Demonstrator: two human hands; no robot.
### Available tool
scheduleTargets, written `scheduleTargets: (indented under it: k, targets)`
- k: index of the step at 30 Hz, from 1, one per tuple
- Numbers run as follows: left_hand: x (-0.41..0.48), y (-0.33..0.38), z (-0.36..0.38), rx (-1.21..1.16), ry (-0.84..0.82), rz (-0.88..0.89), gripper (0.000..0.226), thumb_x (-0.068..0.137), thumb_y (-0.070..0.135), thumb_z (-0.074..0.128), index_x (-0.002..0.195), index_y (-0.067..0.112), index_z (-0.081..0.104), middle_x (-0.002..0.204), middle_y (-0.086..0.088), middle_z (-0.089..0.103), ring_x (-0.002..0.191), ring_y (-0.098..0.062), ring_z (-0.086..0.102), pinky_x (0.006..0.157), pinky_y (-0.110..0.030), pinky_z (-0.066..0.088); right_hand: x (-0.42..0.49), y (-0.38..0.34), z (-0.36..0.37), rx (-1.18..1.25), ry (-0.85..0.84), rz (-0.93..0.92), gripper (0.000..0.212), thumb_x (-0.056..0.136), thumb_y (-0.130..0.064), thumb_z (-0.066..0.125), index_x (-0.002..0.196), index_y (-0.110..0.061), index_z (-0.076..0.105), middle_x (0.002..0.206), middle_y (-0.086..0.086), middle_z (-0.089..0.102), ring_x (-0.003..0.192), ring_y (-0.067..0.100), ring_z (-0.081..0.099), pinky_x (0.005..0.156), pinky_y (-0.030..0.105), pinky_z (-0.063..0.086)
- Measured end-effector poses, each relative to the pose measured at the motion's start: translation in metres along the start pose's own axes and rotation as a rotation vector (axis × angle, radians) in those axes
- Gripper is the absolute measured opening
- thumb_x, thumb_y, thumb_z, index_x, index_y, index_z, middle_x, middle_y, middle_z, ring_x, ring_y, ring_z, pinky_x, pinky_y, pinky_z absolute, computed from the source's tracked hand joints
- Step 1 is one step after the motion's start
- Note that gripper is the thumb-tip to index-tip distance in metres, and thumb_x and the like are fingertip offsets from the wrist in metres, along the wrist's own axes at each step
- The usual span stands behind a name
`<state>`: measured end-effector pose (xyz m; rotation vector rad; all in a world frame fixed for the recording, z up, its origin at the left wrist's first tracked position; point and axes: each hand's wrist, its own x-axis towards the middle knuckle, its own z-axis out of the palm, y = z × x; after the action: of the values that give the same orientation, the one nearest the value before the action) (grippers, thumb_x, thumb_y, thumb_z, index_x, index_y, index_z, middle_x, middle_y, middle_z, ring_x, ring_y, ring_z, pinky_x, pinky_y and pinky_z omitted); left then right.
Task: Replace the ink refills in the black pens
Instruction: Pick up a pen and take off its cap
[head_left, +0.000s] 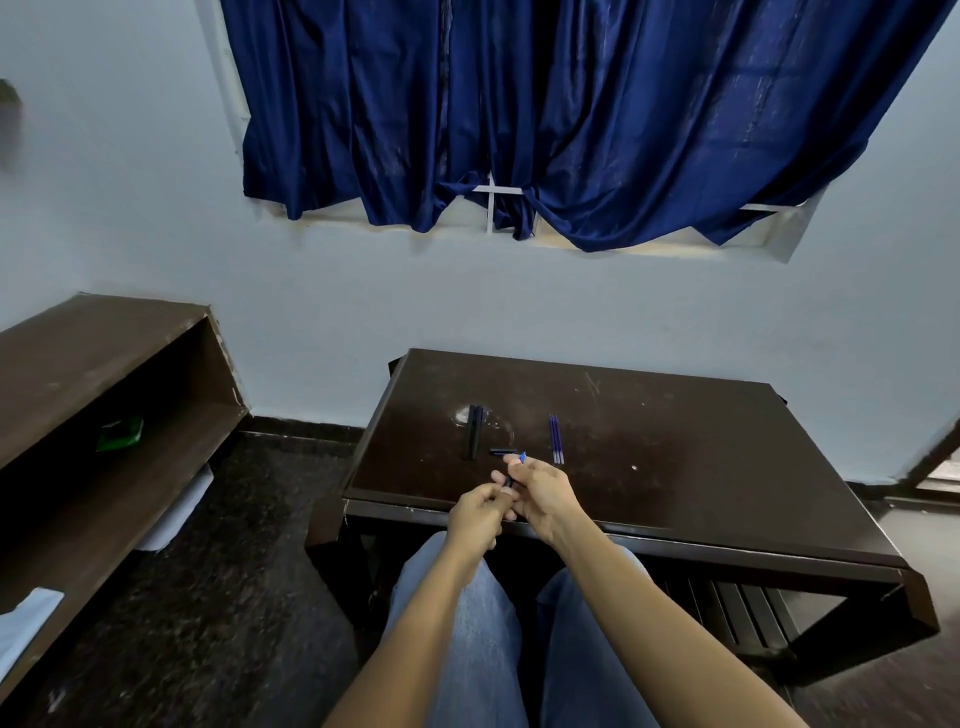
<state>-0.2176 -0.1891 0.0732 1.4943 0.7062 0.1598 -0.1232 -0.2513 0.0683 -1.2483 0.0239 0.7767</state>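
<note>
Most of the pen being worked on is hidden: only a short dark stub of the black pen barrel (507, 483) shows between the two hands, and a small blue tip (521, 457) pokes out above the fingers of the right hand (540, 493). Whether that blue bit belongs to a refill sliding in or out I cannot tell. The left hand (475, 512) is curled closed around the lower end of the barrel; the right hand is pinched shut on the upper end, and the two hands touch, held together just above the near edge of the dark wooden table (701, 467).

Further back on the table lie two or three black pens (474, 431) side by side, too small and dark to count surely. A short black piece (502, 451) rests near them, perhaps a cap. To the right, well apart, two blue refills (556, 439) lie parallel.

On the left stands a low open shelf (104, 374); inside it sits a small green object (120, 432), too blurred to identify. Something white (26, 618) is cut off at the frame's edge.
</note>
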Motion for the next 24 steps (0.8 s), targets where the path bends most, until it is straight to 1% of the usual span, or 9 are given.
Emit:
scheduleTargets:
  k: [2,4,6,8,10,14,17,19,24]
  targets:
    - [0.003,-0.002,-0.001,-0.019,0.006,0.001,0.021,0.097,0.02,0.048,0.098,0.009,0.066,0.069,0.001,0.053,0.049,-0.006,0.038,0.043,-0.019,0.027,0.004,0.002,0.0,0.036,0.005,0.001,0.023,0.1,-0.005,0.041,0.108,-0.003,0.061,0.099,0.015,0.069,0.082,0.021,0.07,0.049,0.027,0.051]
    - [0.007,-0.005,-0.003,-0.037,0.016,0.009,0.021,0.097,0.019,0.048,0.093,0.012,0.067,0.068,0.001,0.053,0.048,-0.005,0.037,0.041,-0.018,0.026,0.006,0.004,0.002,0.071,-0.01,0.015,0.021,0.1,-0.006,0.04,0.109,-0.002,0.059,0.103,0.017,0.068,0.068,0.02,0.068,0.043,0.028,0.048]
    - [0.011,-0.007,-0.005,-0.036,0.019,0.008,0.021,0.097,0.021,0.048,0.091,0.014,0.067,0.069,0.002,0.053,0.047,-0.005,0.037,0.04,-0.018,0.027,0.007,0.006,0.003,0.047,-0.033,0.023,0.014,0.098,-0.009,0.049,0.1,0.001,0.057,0.093,0.02,0.065,0.051,0.017,0.058,0.039,0.027,0.042]
    - [0.014,-0.009,-0.007,-0.033,0.012,0.001,0.023,0.098,0.023,0.048,0.092,0.013,0.067,0.068,0.002,0.054,0.047,-0.005,0.037,0.041,-0.018,0.027,0.01,0.008,0.003,-0.012,-0.033,0.015,0.009,0.093,-0.009,0.058,0.091,0.0,0.06,0.084,0.02,0.063,0.048,0.016,0.052,0.04,0.027,0.043]
    - [0.017,-0.011,-0.008,-0.042,0.009,-0.002,0.023,0.098,0.023,0.048,0.094,0.011,0.067,0.068,0.002,0.053,0.047,-0.005,0.036,0.041,-0.018,0.026,0.015,0.01,0.003,-0.018,-0.019,0.014,0.006,0.093,-0.005,0.057,0.092,-0.002,0.062,0.085,0.018,0.064,0.052,0.017,0.056,0.041,0.027,0.045]
    - [0.023,-0.015,-0.01,-0.066,0.022,0.008,0.024,0.097,0.021,0.048,0.098,0.005,0.066,0.067,0.003,0.052,0.046,-0.004,0.036,0.042,-0.018,0.025,0.026,0.011,0.004,0.055,0.009,0.026,0.022,0.097,0.0,0.041,0.106,-0.002,0.061,0.095,0.016,0.069,0.076,0.022,0.067,0.052,0.032,0.051]
    - [0.03,-0.019,-0.009,-0.083,0.036,0.014,0.022,0.098,0.022,0.048,0.092,0.012,0.067,0.066,0.003,0.052,0.047,-0.003,0.036,0.041,-0.018,0.026,0.031,0.014,0.006,0.018,-0.031,0.03,0.01,0.095,-0.007,0.053,0.094,-0.003,0.062,0.089,0.018,0.065,0.058,0.019,0.059,0.046,0.03,0.048]
    - [0.035,-0.021,-0.008,-0.089,0.05,0.009,0.022,0.098,0.024,0.049,0.088,0.017,0.067,0.065,0.004,0.052,0.046,-0.003,0.037,0.041,-0.018,0.026,0.036,0.016,0.005,-0.036,-0.035,0.024,0.007,0.092,-0.009,0.06,0.087,-0.004,0.063,0.087,0.019,0.063,0.054,0.019,0.057,0.045,0.028,0.047]
    - [0.049,-0.025,-0.007,-0.072,0.073,-0.002,0.022,0.097,0.027,0.051,0.091,0.012,0.067,0.064,0.002,0.051,0.043,-0.005,0.036,0.039,-0.019,0.026,0.052,0.016,0.002,0.04,0.003,0.035,0.021,0.098,-0.004,0.043,0.107,-0.004,0.063,0.097,0.015,0.07,0.085,0.023,0.067,0.058,0.032,0.053]
